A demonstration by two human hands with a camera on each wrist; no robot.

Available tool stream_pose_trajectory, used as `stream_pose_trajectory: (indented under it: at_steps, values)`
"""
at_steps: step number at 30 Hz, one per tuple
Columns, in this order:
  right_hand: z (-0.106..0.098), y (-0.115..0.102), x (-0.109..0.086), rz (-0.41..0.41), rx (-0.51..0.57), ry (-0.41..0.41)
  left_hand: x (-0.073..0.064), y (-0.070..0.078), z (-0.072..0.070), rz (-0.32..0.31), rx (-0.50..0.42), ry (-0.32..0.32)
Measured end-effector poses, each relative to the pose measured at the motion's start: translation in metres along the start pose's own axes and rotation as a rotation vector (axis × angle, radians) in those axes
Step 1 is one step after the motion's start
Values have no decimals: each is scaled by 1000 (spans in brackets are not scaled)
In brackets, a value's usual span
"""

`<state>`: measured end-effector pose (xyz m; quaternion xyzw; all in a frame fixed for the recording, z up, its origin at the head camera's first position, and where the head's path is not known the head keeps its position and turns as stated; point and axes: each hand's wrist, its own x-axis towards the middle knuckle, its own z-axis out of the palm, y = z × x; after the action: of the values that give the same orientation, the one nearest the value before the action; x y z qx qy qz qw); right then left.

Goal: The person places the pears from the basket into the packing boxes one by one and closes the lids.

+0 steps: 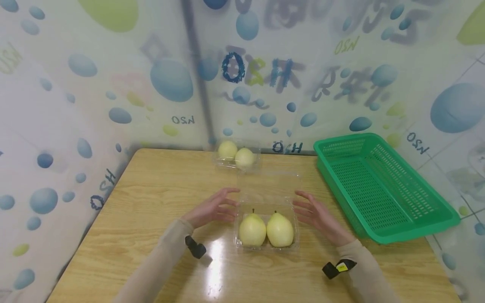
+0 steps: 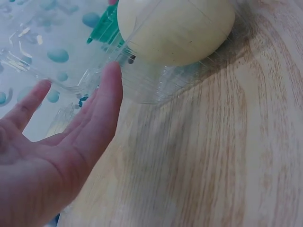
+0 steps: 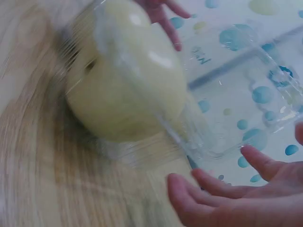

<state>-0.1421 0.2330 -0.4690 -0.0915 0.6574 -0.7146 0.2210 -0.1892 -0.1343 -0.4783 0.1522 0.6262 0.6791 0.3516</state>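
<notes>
Two pale yellow pears (image 1: 252, 229) sit side by side, stems away from me, in a clear plastic clamshell box (image 1: 267, 249) on the table. Its transparent lid (image 1: 270, 185) stands raised at the far side. My left hand (image 1: 217, 209) is at the box's left edge, fingers spread and extended; my right hand (image 1: 317, 216) mirrors it at the right edge. In the left wrist view, the fingers (image 2: 106, 101) come close to the plastic; whether they touch is unclear. The right wrist view shows loosely extended fingers (image 3: 222, 189) near the lid, and part of the blurred pear (image 3: 128, 80).
A second clear box (image 1: 236, 164) with two pears stands at the table's back edge, by the patterned wall covering (image 1: 172, 80). A green plastic basket (image 1: 379, 189) occupies the right side. The wooden table (image 1: 159, 181) extends around them.
</notes>
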Motion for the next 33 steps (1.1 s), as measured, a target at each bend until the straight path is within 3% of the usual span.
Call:
stream_pose_trajectory:
  at_steps: [4, 14, 21, 33]
  values:
    - [-4, -6, -6, 77, 78, -72, -2, 2, -2, -22, -24, -48]
    - [-10, -12, -15, 168, -7, -146, -8, 4, -5, -80, -22, -111]
    - [-11, -10, -18, 167, 10, -140, -9, 6, -4, -87, -16, -128]
    - [-11, -6, -19, 95, -22, -171, -12, 4, -2, -69, -17, -112]
